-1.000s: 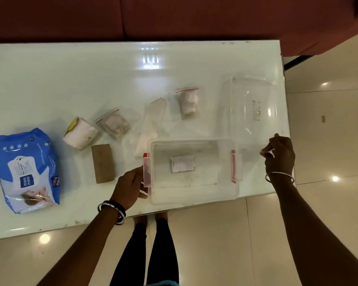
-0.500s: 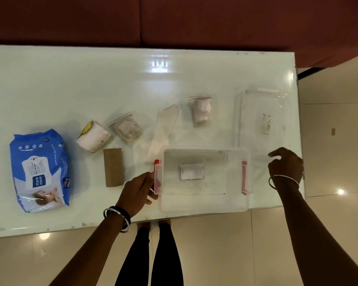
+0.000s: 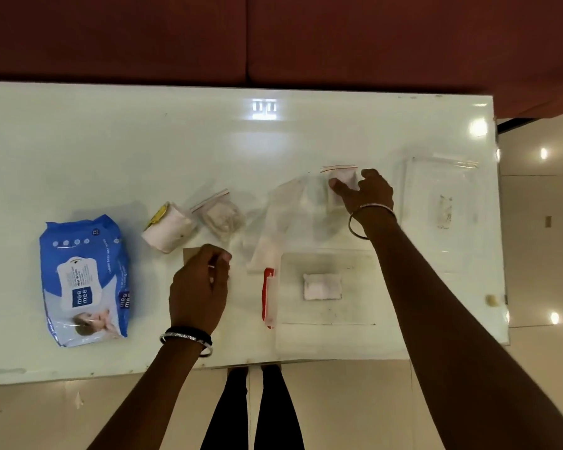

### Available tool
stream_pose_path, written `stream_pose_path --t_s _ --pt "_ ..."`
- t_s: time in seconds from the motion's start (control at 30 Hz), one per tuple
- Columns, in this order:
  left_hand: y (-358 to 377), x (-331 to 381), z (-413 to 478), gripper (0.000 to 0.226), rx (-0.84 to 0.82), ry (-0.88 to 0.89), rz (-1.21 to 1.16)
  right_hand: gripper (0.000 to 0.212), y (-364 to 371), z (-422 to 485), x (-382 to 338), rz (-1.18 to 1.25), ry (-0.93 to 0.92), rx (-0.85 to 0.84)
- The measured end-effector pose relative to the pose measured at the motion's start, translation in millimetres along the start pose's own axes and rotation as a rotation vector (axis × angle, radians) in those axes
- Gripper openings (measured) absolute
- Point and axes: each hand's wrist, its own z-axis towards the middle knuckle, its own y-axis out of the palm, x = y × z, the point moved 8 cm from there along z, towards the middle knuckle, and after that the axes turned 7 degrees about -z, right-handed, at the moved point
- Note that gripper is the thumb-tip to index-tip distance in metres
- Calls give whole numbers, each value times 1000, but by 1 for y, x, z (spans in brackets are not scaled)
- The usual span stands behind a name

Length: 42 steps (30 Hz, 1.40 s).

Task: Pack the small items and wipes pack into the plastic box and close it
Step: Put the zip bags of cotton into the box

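Observation:
The clear plastic box (image 3: pixel 332 339) stands open at the table's near edge, with a red latch (image 3: pixel 268 297) on its left side and a white label on its floor. Its clear lid (image 3: pixel 442 203) lies to the far right. My right hand (image 3: pixel 368 193) reaches past the box, thumb and fingers on either side of a small red-strip zip bag (image 3: pixel 340 173). My left hand (image 3: pixel 200 287) hovers with curled fingers over a brown card (image 3: pixel 189 253), hiding most of it. The blue wipes pack (image 3: pixel 85 280) lies far left. A white roll (image 3: pixel 168 228), a beige-filled zip bag (image 3: pixel 223 216) and a long clear sachet (image 3: pixel 270 232) lie between.
The white glossy table (image 3: pixel 143 151) ends just right of the lid, with tiled floor beyond. A dark red sofa runs along the far edge. My legs stand at the near edge below the box. A small beige bit (image 3: pixel 491 300) sits at the table's right edge.
My right hand left the spot beside the box and reached forward onto the small zip bag. My left hand let go of the box's left side and moved left over the brown card.

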Motion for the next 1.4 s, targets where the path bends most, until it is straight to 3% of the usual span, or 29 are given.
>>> stream_pose_path --t_s 0.13,0.23,0.43,0.63,0.73,0.93,1.1,1.3,1.4 --pt "-17 8 10 11 207 -30 42 64 9 3 -5 -62 -12 50" --pt "-16 4 18 13 259 -156 30 51 6 -5 -5 -6 2 55" --pt "-2 -11 34 48 222 -467 -7 51 -43 -77 0 512 -56 254" --pt "12 -11 45 69 184 -545 79 42 -41 -164 36 869 -40 215" --pt "16 -14 52 72 192 -586 34 36 -12 -189 55 805 60 159" --pt "20 -24 59 81 256 -733 -54 46 54 -185 69 418 174 -105" --pt "27 -39 65 90 209 -812 -141 54 83 -161 57 349 207 -147" --pt "35 -44 63 80 65 -770 -204 59 88 -151 53 282 207 -124" --pt "31 -30 54 54 52 -648 -336 61 86 -152 56 249 193 -110"
